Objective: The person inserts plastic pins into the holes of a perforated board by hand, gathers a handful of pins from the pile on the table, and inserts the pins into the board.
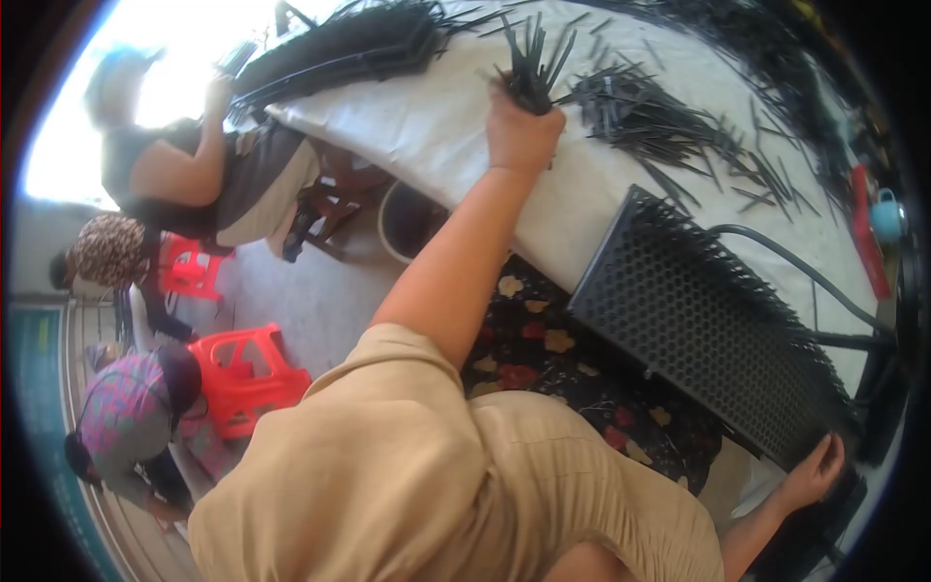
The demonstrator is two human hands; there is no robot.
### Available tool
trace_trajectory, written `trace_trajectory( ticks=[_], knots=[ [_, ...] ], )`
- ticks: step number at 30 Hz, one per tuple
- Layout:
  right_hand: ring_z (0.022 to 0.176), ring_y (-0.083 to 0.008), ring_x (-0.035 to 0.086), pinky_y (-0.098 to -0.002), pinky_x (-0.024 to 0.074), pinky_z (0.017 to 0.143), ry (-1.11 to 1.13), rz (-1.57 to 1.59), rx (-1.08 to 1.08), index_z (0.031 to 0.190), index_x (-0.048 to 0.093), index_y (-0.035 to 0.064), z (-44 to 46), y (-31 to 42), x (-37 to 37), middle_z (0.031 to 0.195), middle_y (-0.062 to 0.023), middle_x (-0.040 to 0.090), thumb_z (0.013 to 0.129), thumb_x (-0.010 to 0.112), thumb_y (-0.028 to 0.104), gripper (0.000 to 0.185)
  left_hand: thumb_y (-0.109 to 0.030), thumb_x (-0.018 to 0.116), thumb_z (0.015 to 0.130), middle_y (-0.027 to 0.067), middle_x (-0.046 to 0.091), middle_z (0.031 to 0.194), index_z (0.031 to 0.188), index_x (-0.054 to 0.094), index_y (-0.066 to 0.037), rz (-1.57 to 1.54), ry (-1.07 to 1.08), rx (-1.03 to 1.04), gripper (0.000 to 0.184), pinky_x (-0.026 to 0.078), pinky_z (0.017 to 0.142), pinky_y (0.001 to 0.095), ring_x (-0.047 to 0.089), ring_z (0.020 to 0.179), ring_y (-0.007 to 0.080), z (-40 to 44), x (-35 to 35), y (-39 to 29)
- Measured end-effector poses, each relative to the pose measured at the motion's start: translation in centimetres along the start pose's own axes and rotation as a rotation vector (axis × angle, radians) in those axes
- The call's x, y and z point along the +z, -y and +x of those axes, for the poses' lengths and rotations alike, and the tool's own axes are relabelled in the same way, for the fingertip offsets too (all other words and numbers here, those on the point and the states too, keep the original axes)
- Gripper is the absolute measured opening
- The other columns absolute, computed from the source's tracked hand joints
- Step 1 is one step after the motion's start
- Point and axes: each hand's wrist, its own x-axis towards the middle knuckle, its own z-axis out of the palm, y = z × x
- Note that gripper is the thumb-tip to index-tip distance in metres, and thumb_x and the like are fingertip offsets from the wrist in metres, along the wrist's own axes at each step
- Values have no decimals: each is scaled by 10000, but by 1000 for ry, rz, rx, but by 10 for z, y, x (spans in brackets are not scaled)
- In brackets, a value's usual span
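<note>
My left hand (524, 131) is closed around a bundle of thin black strips (530, 70), whose ends fan out above the fist over the pale-covered table. A loose heap of similar black strips (621, 107) lies just to its right. At the lower right, my right hand (813, 475) is beside the near end of a long black perforated tray (698, 330). Its fingers are curled and pressed together; whatever they pinch is too small to make out. Many strips stand along the tray's far side.
Another black tray (339, 58) lies at the table's upper left, near a seated person (175, 165). Two more people (136, 407) bend near red plastic stools (247, 378). A bucket (407, 221) stands below the table edge. A light blue cup (886, 215) is at far right.
</note>
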Motion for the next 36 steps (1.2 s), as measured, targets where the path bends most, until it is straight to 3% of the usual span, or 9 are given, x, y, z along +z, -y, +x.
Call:
trace_trajectory(
  ticks=[2, 6, 9, 12, 18, 22, 26, 31, 36],
  knots=[
    [1030, -152, 628, -275, 475, 938, 2, -2, -5, 1160, 633, -14, -1, 7, 0, 1119, -91, 674, 988, 589, 103, 213, -131, 733, 682, 132, 661, 966, 1210, 455, -19, -117, 76, -274, 608, 526, 806, 364, 662, 860, 266, 8, -5, -17],
    [1030, -163, 630, -280, 477, 931, -42, 113, -10, 1183, 615, -23, 0, 9, 2, 1128, -98, 671, 992, 575, 94, 228, -34, 732, 698, 88, 639, 968, 1270, 414, -34, -198, -15, 225, 654, 520, 771, 293, 633, 853, 165, 16, -1, -18],
    [1029, -167, 632, -283, 479, 925, -39, 55, 14, 1195, 606, -23, -2, 19, 0, 1125, -101, 671, 994, 569, 87, 232, 51, 742, 695, 66, 626, 959, 1318, 372, -56, -680, 108, 68, 733, 521, 743, 278, 622, 836, 150, 10, 2, -18],
    [1005, -165, 630, -279, 478, 915, 0, 23, 5, 1144, 634, -27, -4, 18, -2, 1096, -97, 680, 991, 578, 89, 200, 85, 779, 683, 62, 613, 972, 1343, 351, -80, -653, 79, -9, 803, 529, 717, 283, 624, 830, 154, 1, 3, -3],
    [989, -155, 613, -273, 474, 906, -31, 68, 13, 1131, 638, -25, -6, 15, -3, 1105, -88, 667, 974, 600, 75, 190, -20, 749, 720, 31, 645, 844, 1038, 561, -43, -340, 255, -151, 370, 525, 683, 272, 632, 765, 129, 20, 5, 0],
    [992, -150, 597, -282, 479, 887, -251, 196, -57, 1127, 636, -25, -3, 36, 6, 1133, -88, 654, 972, 594, 70, 186, 54, 744, 715, 60, 663, 911, 1231, 439, -39, -682, 171, -27, 607, 544, 726, 268, 656, 827, 143, 26, 9, 4],
    [980, -150, 601, -283, 481, 880, -89, 162, 26, 1135, 630, -23, -5, 28, -1, 1134, -92, 653, 970, 598, 71, 192, 77, 746, 724, 72, 672, 949, 1309, 368, -48, -679, 156, -40, 708, 543, 775, 274, 662, 857, 145, 18, 6, -1],
    [980, -160, 609, -290, 488, 887, 13, 110, 16, 1170, 613, -21, -7, 6, -2, 1149, -102, 648, 965, 609, 63, 222, 37, 761, 704, 62, 674, 875, 963, 620, -7, -648, 262, -242, 298, 543, 710, 309, 668, 796, 186, 35, 8, 20],
    [952, -187, 629, -283, 544, 812, -238, 282, -97, 1233, 528, -17, -3, 10, 4, 1279, -140, 566, 891, 679, -24, 374, -53, 655, 844, 105, 662, 794, 891, 632, 5, -757, 435, -639, 78, 552, 611, 352, 656, 685, 227, 75, -3, 55]
  ],
)
